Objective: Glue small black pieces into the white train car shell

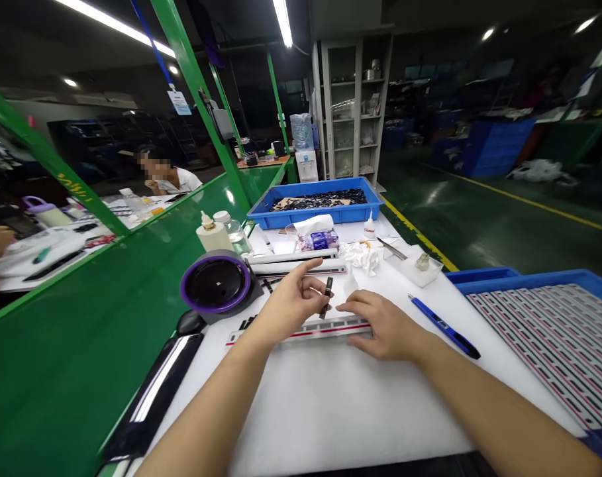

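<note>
On the white table (340, 411), the black piece (329, 287) pinched near the strip (338, 328) by the left hand (291, 301) could be dropped through loose fingertips; the right hand (389, 328) is half-open.

Left hand (301, 298) is raised, its index finger stretched out, other fingers bent with thumb; right hand (380, 324) is lower, palm down, fingers spread and curved; both bare forearms come inward from below
</note>
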### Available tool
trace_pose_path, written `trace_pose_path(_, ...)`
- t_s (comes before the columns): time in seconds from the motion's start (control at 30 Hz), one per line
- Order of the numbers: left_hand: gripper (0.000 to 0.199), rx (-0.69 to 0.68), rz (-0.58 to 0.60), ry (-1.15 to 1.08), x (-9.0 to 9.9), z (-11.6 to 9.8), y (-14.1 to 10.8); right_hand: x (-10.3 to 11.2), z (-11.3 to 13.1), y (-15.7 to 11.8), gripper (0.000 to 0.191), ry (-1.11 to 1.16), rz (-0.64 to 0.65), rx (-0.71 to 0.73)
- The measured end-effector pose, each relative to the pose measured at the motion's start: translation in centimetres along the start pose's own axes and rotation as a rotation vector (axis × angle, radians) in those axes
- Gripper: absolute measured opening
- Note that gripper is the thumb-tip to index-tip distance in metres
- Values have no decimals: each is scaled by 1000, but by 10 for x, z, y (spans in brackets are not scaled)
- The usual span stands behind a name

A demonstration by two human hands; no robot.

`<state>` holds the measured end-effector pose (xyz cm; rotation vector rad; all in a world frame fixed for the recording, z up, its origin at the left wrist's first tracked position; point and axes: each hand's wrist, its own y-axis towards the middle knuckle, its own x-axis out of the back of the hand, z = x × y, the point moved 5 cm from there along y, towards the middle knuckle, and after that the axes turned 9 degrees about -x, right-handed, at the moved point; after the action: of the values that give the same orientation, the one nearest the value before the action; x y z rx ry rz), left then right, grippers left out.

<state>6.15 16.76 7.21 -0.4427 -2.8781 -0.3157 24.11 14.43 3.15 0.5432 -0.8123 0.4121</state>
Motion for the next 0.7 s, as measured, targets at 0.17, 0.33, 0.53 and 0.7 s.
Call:
trace_pose_path(0.17,53,-287,-240,352,-4,11,-8,29,-3,18,35,273,-155,-347)
trace_pose_path(0.33,56,-809,-332,850,-12,-8,-31,16,12,48,53,489,-63,-405)
trace_pose_path(0.53,40,-888,-278,936,-11,-12,-33,7,11,38,28,374,-161,-318)
trace_pose_path(0.7,39,-551,-221,547,-10,3,-24,18,15,34,19,208,-325,-147)
